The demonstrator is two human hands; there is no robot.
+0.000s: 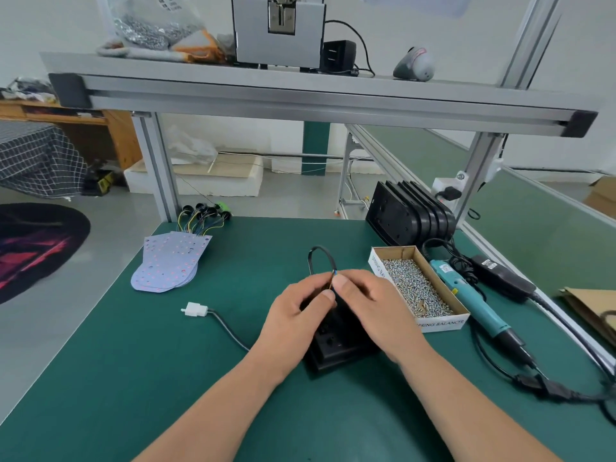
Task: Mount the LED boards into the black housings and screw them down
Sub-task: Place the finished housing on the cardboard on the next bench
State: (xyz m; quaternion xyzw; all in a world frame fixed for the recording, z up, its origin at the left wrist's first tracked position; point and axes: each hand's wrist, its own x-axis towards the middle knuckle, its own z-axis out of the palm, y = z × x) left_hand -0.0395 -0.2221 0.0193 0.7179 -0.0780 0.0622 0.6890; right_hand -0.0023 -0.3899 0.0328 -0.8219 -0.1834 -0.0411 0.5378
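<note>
Head view: a black housing [336, 351] is being kept flat on the green surface [133, 378], directly under both hands and close to the person. The left hand [295, 316] and right hand [373, 306] are being held together above its far end with fingers curled. A thin black wire [319, 253], looping up and away from the housing, is being pinched between their fingertips. Whether either hand is also pressing on the housing cannot be told, since most of it is being hidden by them. No LED board is being shown in this housing. The boards [170, 265] are lying in a fanned stack well apart, to the far left of the hands. Their long axis is running from near left to far right, with coloured leads trailing off the far end, and the left hand is being judged the nearer one for fetching a board. The screw box [420, 291] is sitting just beside the right hand. The screwdriver [473, 296] is lying beyond it, its length running from far to near right, so driving screws is being judged work for the right hand. Mounting is being judged as not yet begun, with the wire probably being dressed first.
</note>
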